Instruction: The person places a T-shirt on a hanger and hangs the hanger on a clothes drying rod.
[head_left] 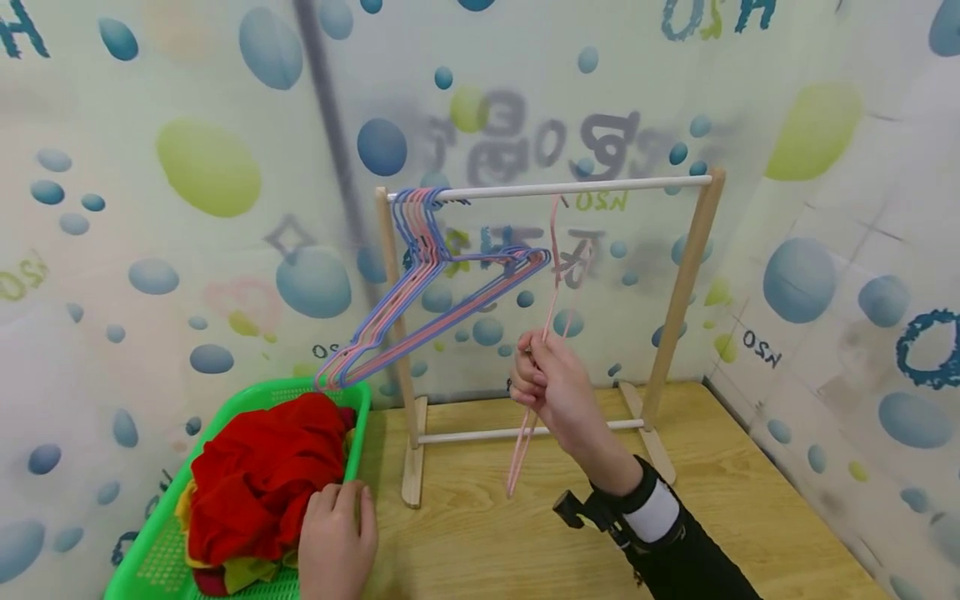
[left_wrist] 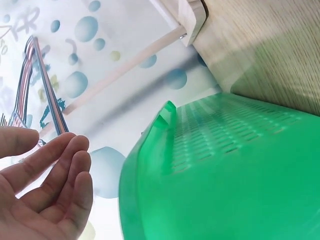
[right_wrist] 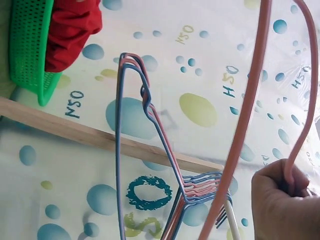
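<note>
My right hand [head_left: 555, 387] grips a pink clothes hanger [right_wrist: 243, 117] by its frame, below the white rail [head_left: 510, 191] of a wooden rack. The hanger's hook end reaches the rail; whether it is hooked over cannot be told. Several blue and pink hangers [head_left: 427, 275] hang bunched at the rail's left end. At the lower left, my left hand [head_left: 337, 537] is beside red cloth [head_left: 258, 475] in a green basket [head_left: 365, 417]. From the left wrist view, the left hand's fingers [left_wrist: 65, 175] are loosely bent, with nothing held.
Light wooden rack posts [head_left: 684, 292] stand on feet on the wood-grain table [head_left: 465, 533], with a lower white bar [head_left: 480, 435] between them. Yellow cloth [head_left: 251, 573] shows under the red. A patterned sheet [head_left: 202, 275] hangs behind and at the sides.
</note>
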